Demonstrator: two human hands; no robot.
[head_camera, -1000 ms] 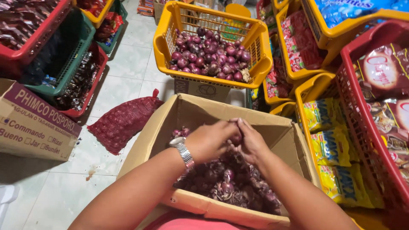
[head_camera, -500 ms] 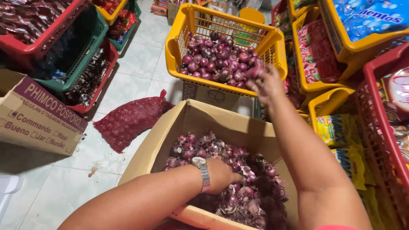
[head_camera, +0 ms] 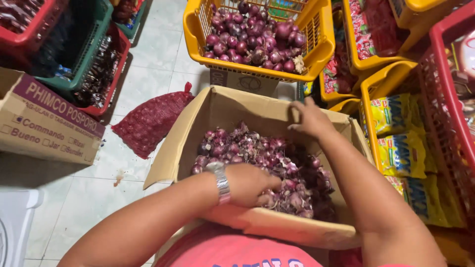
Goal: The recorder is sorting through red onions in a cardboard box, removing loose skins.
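1. The cardboard box [head_camera: 217, 111] stood open on top, its far half free above the red onions [head_camera: 267, 153].
2. The yellow basket [head_camera: 316, 54] blocked the far side.
3. Baskets of packets [head_camera: 396, 143] crowded the right.
4. Bare floor [head_camera: 99, 193] lay left.

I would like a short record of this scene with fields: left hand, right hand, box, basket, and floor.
left hand: left hand is down among the red onions, palm over them
right hand: right hand is above the box, fingers spread, holding nothing visible
box: open cardboard box, partly filled with onions
basket: yellow basket beyond the box, holding more onions
floor: red mesh sack on the tiles
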